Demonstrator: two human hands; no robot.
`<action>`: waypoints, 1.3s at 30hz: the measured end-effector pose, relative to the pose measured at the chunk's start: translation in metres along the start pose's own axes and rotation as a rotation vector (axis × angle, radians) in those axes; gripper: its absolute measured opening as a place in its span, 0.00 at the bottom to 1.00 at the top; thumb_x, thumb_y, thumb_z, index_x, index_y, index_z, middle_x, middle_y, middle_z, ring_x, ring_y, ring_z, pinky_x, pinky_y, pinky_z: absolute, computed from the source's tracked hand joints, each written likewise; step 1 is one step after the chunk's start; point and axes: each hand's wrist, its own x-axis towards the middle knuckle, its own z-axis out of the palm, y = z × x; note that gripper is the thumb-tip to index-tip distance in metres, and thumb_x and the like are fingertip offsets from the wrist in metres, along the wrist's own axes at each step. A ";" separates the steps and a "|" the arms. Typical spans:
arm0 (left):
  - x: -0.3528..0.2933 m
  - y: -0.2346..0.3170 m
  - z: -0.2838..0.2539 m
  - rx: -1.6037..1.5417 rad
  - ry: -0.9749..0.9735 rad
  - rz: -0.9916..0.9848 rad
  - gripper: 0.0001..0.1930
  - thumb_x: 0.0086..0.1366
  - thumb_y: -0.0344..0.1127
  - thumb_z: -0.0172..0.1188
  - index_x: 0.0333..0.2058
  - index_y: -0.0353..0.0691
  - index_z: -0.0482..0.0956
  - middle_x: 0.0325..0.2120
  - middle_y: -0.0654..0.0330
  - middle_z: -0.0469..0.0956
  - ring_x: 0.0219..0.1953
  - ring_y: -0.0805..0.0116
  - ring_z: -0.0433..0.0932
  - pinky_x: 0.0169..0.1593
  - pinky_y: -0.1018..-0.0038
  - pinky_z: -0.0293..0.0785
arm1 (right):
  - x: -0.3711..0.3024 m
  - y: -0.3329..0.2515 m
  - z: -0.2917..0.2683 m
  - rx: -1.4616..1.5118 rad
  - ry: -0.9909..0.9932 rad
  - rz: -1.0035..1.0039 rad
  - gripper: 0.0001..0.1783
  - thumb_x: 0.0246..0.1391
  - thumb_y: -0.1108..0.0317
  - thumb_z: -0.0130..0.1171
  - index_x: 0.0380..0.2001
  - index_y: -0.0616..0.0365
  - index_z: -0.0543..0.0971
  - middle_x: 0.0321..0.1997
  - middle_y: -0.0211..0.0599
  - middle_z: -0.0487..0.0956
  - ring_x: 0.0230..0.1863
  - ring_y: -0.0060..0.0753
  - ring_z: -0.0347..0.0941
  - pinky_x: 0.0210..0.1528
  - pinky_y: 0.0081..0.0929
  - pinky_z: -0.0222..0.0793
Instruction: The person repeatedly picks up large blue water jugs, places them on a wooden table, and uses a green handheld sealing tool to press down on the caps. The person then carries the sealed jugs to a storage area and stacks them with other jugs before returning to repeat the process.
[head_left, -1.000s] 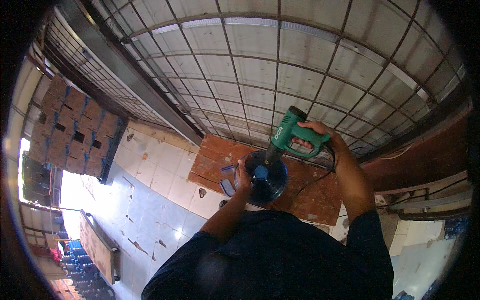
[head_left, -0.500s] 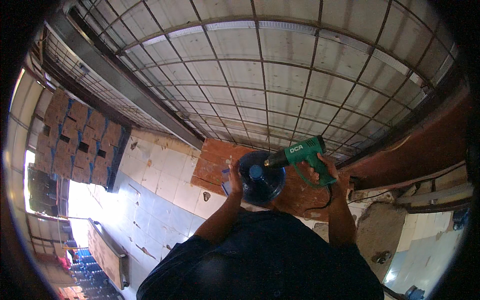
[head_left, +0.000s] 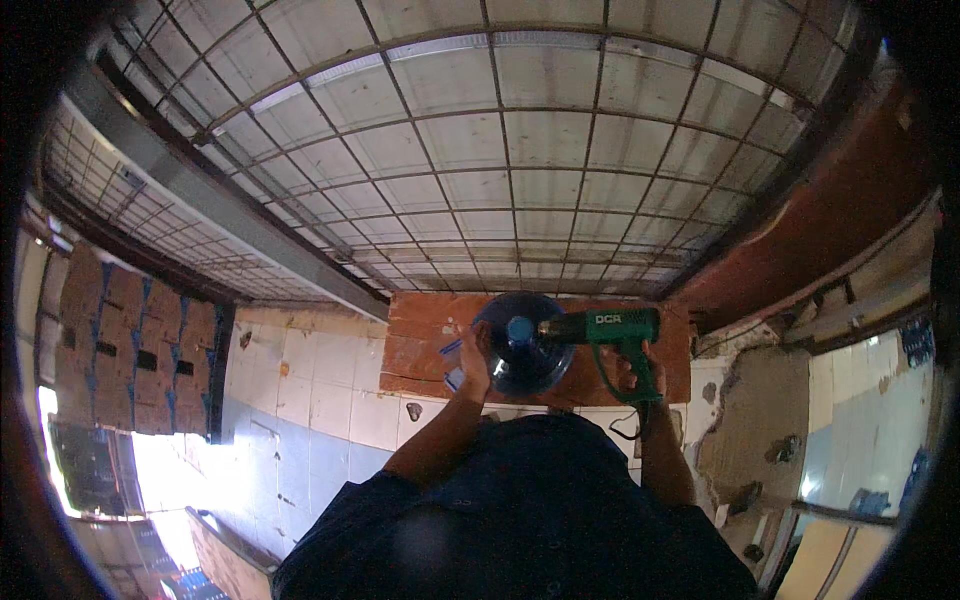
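A large blue, see-through water jug (head_left: 540,372) with a blue cap (head_left: 520,330) stands upright on a reddish-brown wooden bench (head_left: 425,318). My left hand (head_left: 478,368) grips the jug's left side. Beside that hand a small blue and whitish piece (head_left: 455,379) sticks out; whether the hand holds it, I cannot tell. My right hand (head_left: 642,372) is closed round the handle of a green heat gun (head_left: 622,327). Its metal nozzle points left at the jug's neck, close to the cap. A dark cord hangs from the base of the handle.
Behind the bench rises a metal grid (head_left: 510,170) over pale panels. A grey beam (head_left: 220,220) slants along the left. Stacked brown cartons (head_left: 140,345) stand at far left beyond the tiled floor (head_left: 325,390). To the right is a patch of bare concrete (head_left: 755,420).
The view has turned slightly. The heat gun, tilted before, now lies nearly level, its nozzle still by the cap. My left hand stays on the jug's side.
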 end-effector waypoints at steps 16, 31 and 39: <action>-0.022 0.043 -0.023 0.073 -0.188 -0.461 0.40 0.62 0.70 0.51 0.50 0.33 0.73 0.45 0.49 0.77 0.48 0.53 0.76 0.55 0.65 0.72 | -0.081 0.198 0.033 0.037 -0.083 -0.407 0.27 0.61 0.50 0.56 0.55 0.57 0.68 0.39 0.37 0.73 0.33 0.30 0.68 0.36 0.29 0.66; -0.117 0.137 -0.012 0.591 -0.791 -0.929 0.39 0.61 0.71 0.50 0.52 0.39 0.73 0.47 0.55 0.79 0.53 0.58 0.75 0.51 0.50 0.69 | -0.087 0.262 0.067 -1.270 0.144 -0.430 0.13 0.60 0.74 0.54 0.46 0.64 0.79 0.44 0.38 0.82 0.46 0.28 0.75 0.53 0.30 0.71; -0.115 0.120 -0.043 0.761 -0.795 -0.876 0.41 0.56 0.70 0.58 0.58 0.45 0.69 0.52 0.54 0.74 0.51 0.55 0.73 0.51 0.57 0.69 | -0.078 0.293 0.101 -0.723 0.131 -0.317 0.25 0.48 0.71 0.67 0.52 0.65 0.77 0.48 0.42 0.81 0.48 0.30 0.76 0.53 0.31 0.72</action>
